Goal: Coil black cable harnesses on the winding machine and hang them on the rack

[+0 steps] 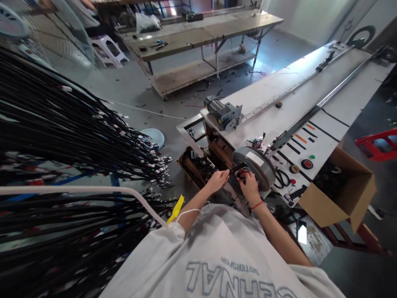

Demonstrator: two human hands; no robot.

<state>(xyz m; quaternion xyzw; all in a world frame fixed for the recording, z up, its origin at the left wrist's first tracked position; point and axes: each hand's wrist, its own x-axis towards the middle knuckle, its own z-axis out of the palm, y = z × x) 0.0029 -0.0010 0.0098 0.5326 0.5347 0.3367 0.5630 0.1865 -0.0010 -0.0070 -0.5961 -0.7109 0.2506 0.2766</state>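
At centre frame, a black cable point(233, 169) is pinched by the left hand point(218, 179) and the right hand point(248, 185) beside the grey drum point(254, 165); it is best kept taut.

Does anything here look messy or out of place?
Yes. Wire scraps lie scattered on the floor by the far workbench. Near both hands, left hand and right hand, the cardboard box hangs tilted off the machine table.

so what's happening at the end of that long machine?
A person stands at the near end of the long white machine. Both hands, the left hand and the right hand, meet on a black cable just in front of the grey round drum. Bundles of black cables hang on a rack to the left.
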